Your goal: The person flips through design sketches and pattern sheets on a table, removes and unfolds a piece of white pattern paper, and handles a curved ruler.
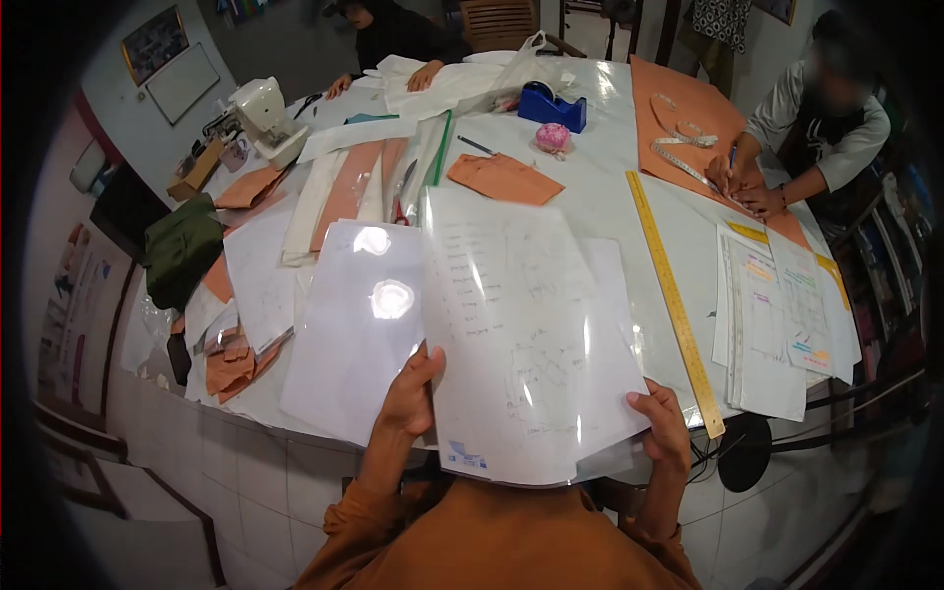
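Left hand clamped on left edge of plastic-sleeved sheets; right hand pinches right edge. On my feed, sheets held over near edge of tabletop. Step, I judge: reading; next move calls for steady two-sided grip. Yellow ruler lies right.

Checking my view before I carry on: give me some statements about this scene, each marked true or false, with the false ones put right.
1. The left hand and right hand both hold the clear-covered papers. True.
2. The tape measure lies on the sewing machine. False: it lies on orange fabric.
3. A pink round object sits near the blue tape dispenser. True.
4. The long yellow ruler is in the right hand. False: it lies on the white table.
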Demonstrator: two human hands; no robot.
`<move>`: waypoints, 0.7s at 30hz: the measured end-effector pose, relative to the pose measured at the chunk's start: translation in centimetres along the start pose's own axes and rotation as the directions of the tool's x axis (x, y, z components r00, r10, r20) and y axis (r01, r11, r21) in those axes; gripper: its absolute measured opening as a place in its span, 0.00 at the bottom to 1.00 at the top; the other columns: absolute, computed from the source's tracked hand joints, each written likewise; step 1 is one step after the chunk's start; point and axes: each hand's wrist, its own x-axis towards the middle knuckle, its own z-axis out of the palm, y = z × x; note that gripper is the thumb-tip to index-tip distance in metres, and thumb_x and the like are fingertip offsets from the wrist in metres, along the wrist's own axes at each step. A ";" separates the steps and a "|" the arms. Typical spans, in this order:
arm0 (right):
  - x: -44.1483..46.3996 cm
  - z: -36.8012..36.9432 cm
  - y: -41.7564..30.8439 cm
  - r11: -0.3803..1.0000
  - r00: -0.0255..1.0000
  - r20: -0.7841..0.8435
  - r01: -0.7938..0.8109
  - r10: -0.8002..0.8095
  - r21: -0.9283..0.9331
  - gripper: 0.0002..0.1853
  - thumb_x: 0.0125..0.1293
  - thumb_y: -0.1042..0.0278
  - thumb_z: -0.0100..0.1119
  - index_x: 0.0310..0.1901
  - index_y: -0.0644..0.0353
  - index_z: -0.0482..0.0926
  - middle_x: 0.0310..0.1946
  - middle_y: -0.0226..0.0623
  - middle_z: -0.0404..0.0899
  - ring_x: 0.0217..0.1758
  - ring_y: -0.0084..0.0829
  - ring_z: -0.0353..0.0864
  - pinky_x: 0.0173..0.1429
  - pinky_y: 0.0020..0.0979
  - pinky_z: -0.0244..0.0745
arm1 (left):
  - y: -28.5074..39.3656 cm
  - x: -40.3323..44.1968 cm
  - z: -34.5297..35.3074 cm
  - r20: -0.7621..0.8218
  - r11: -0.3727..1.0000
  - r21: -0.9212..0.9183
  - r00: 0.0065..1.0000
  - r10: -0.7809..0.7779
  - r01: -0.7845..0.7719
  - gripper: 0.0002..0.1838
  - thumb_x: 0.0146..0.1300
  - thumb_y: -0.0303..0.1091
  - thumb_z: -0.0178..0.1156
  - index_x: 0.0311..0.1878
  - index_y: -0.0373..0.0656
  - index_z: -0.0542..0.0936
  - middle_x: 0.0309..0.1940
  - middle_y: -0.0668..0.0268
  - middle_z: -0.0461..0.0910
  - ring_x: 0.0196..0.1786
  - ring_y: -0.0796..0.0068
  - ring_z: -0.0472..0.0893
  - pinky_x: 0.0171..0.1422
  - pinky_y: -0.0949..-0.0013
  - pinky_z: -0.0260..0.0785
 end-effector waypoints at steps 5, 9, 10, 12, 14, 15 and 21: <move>0.1 0.9 1.9 0.999 0.991 -0.133 -0.024 0.020 -0.025 0.17 0.69 0.62 0.55 0.50 0.67 0.77 0.43 0.34 0.81 0.47 0.24 0.77 0.53 0.27 0.71 | 0.3 0.8 -1.0 -0.033 0.984 0.170 0.998 -0.052 0.056 0.24 0.71 0.38 0.52 0.65 0.35 0.66 0.55 0.60 0.75 0.56 0.71 0.76 0.62 0.68 0.69; 0.3 2.3 1.6 1.000 0.985 -0.172 0.021 -0.018 0.016 0.18 0.70 0.60 0.54 0.51 0.67 0.76 0.43 0.36 0.81 0.45 0.27 0.80 0.52 0.28 0.74 | -0.2 0.9 0.6 -0.213 0.935 0.351 0.977 0.025 0.052 0.23 0.71 0.35 0.52 0.66 0.36 0.66 0.56 0.60 0.75 0.54 0.72 0.77 0.58 0.71 0.71; 0.4 2.3 1.4 0.993 0.986 -0.164 0.026 -0.007 0.115 0.18 0.70 0.60 0.54 0.51 0.68 0.75 0.42 0.37 0.81 0.44 0.27 0.80 0.51 0.29 0.74 | -0.2 0.8 0.8 -0.208 0.941 0.337 0.977 0.052 0.022 0.23 0.71 0.34 0.52 0.66 0.36 0.66 0.56 0.60 0.75 0.53 0.73 0.78 0.57 0.71 0.71; 0.5 2.7 0.8 0.965 0.989 -0.146 0.045 -0.007 0.258 0.17 0.70 0.61 0.54 0.50 0.67 0.75 0.41 0.37 0.81 0.43 0.28 0.81 0.50 0.29 0.75 | -0.4 0.7 0.7 -0.162 0.960 0.273 0.981 0.107 -0.060 0.23 0.71 0.32 0.52 0.66 0.36 0.66 0.55 0.61 0.76 0.52 0.74 0.78 0.57 0.72 0.72; 0.1 3.3 0.2 0.936 0.990 -0.136 0.077 -0.031 0.345 0.15 0.71 0.62 0.53 0.49 0.67 0.76 0.41 0.38 0.82 0.42 0.28 0.82 0.50 0.29 0.76 | -0.7 1.0 0.1 -0.079 0.974 0.166 0.983 0.168 -0.153 0.22 0.70 0.31 0.52 0.66 0.37 0.66 0.54 0.61 0.77 0.52 0.75 0.78 0.57 0.73 0.71; 0.1 3.4 0.3 0.938 0.988 -0.144 0.095 -0.048 0.333 0.15 0.70 0.63 0.53 0.50 0.67 0.76 0.41 0.38 0.82 0.42 0.28 0.82 0.49 0.29 0.77 | -0.7 1.1 0.2 -0.076 0.971 0.168 0.980 0.182 -0.167 0.22 0.70 0.31 0.52 0.66 0.36 0.66 0.54 0.61 0.77 0.52 0.75 0.78 0.57 0.73 0.71; 0.5 2.1 1.7 0.949 0.998 -0.047 0.051 -0.039 0.310 0.14 0.69 0.67 0.52 0.50 0.68 0.76 0.41 0.39 0.82 0.42 0.28 0.83 0.48 0.30 0.78 | -0.2 1.3 -0.1 -0.135 0.956 0.234 0.967 0.214 -0.179 0.20 0.69 0.30 0.52 0.62 0.34 0.68 0.49 0.59 0.80 0.47 0.75 0.82 0.52 0.74 0.75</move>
